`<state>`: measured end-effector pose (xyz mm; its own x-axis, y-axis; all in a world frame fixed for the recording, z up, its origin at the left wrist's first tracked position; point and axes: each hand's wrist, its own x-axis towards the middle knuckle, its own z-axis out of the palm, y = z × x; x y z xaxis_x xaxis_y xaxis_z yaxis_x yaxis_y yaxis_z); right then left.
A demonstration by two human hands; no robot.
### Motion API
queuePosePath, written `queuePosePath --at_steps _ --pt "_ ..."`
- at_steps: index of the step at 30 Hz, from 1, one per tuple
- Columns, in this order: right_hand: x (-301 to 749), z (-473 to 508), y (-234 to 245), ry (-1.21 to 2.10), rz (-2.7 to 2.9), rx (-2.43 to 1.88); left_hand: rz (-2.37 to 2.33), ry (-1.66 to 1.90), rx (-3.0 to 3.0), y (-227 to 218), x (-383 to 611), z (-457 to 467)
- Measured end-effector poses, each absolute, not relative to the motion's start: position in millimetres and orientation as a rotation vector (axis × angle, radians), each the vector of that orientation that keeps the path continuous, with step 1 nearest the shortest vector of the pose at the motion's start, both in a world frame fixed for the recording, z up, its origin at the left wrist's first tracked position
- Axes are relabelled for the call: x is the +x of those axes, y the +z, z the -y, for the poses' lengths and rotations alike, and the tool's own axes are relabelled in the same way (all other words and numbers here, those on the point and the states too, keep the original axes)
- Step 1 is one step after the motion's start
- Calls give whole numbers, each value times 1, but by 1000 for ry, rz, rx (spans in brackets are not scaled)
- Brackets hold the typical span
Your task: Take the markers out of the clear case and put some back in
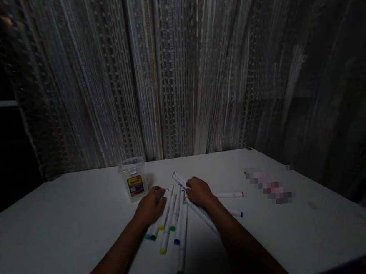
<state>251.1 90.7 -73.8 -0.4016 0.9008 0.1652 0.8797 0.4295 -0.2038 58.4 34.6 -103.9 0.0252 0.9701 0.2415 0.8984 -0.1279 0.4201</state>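
Note:
Several white markers (171, 221) with coloured caps lie loose on a white table (67, 228). My left hand (150, 207) rests on the left side of the pile, fingers curled over a few markers. My right hand (199, 192) lies on the right side, fingers bent down over a marker (180, 179) that sticks out past it. Two more markers, one with a red cap (229, 195) and one with a blue cap (236, 213), lie to the right of my right wrist. A clear plastic marker case (133, 179) stands upright just left of my left hand.
A pale curtain (178, 70) hangs right behind the table's far edge. A blurred-out object (269, 185) lies on the table at the right. The room is dim, and the table's right edge falls off into darkness.

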Motion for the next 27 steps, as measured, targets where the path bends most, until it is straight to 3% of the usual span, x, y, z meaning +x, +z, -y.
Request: queuePosePath --at_steps 27 --pt "247 -87 -73 85 2473 -1568 -1983 689 2157 -105 60 -35"
